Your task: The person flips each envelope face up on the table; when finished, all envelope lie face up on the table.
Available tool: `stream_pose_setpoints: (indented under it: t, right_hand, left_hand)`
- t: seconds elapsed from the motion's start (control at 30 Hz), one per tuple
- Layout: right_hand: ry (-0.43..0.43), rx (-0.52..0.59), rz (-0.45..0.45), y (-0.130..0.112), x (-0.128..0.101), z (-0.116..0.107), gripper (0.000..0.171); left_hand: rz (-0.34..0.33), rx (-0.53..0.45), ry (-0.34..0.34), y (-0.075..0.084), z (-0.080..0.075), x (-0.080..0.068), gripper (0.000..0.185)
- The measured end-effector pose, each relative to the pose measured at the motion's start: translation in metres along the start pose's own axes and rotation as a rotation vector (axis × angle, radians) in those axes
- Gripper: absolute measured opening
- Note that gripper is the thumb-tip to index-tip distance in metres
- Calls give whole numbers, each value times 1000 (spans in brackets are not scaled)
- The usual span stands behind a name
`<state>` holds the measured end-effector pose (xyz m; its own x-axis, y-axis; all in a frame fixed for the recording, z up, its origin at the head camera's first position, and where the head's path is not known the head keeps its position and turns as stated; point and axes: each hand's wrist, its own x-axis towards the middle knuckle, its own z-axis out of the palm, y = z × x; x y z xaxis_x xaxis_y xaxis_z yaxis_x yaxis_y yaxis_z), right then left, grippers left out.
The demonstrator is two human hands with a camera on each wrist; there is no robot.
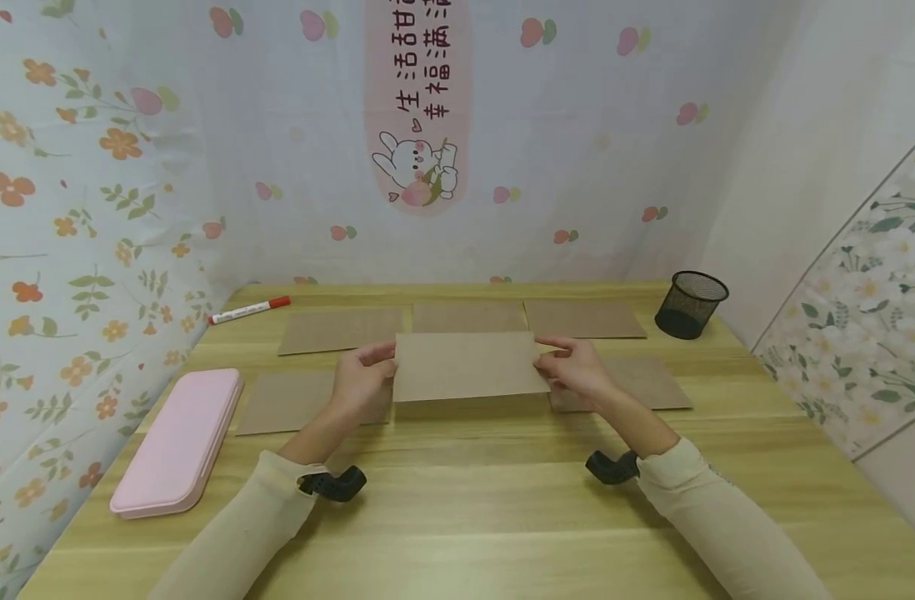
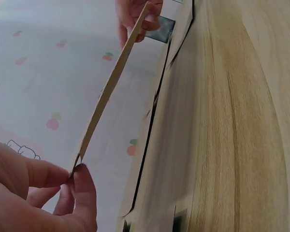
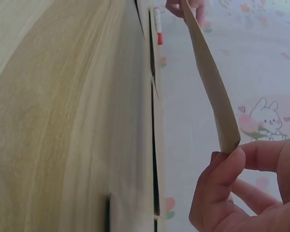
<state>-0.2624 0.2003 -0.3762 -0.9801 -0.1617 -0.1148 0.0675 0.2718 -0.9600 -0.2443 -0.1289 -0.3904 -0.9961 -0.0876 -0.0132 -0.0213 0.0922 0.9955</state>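
A brown paper envelope (image 1: 465, 365) is held up above the wooden table (image 1: 457, 500) between both hands. My left hand (image 1: 363, 375) pinches its left end and my right hand (image 1: 573, 367) pinches its right end. In the left wrist view the envelope (image 2: 111, 87) shows edge-on, pinched between thumb and finger of the left hand (image 2: 70, 176). The right wrist view shows the envelope (image 3: 210, 82) likewise, its end pinched by the right hand (image 3: 237, 154). Several more brown envelopes (image 1: 341, 329) lie flat on the table around it.
A pink case (image 1: 178, 440) lies at the table's left edge. A red-capped white marker (image 1: 249, 310) lies at the back left. A black mesh pen cup (image 1: 690, 304) stands at the back right. Flowered cloth walls close in the left, back and right sides.
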Motion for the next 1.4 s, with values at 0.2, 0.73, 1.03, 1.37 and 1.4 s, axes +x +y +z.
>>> stream_pose_setpoints:
  t: [0.2, 0.73, 1.03, 1.37, 1.4]
  right_hand:
    - [51, 17, -1, -4, 2, -1, 42]
    - [107, -91, -29, -4, -2, -5, 33]
    - [28, -50, -75, -2, -3, -6, 30]
    - [9, -41, -94, 2, -4, -9, 29]
    - [7, -49, -91, 2, -3, -10, 31]
  left_hand:
    - [-48, -33, -48, -1, -1, 2, 40]
    - [-16, -63, -99, -2, -10, 2, 23]
    - [-30, -57, -101, -3, -13, 3, 21]
    - [-55, -46, -119, -6, -14, 3, 26]
    - [-54, -39, -116, -6, -14, 3, 27]
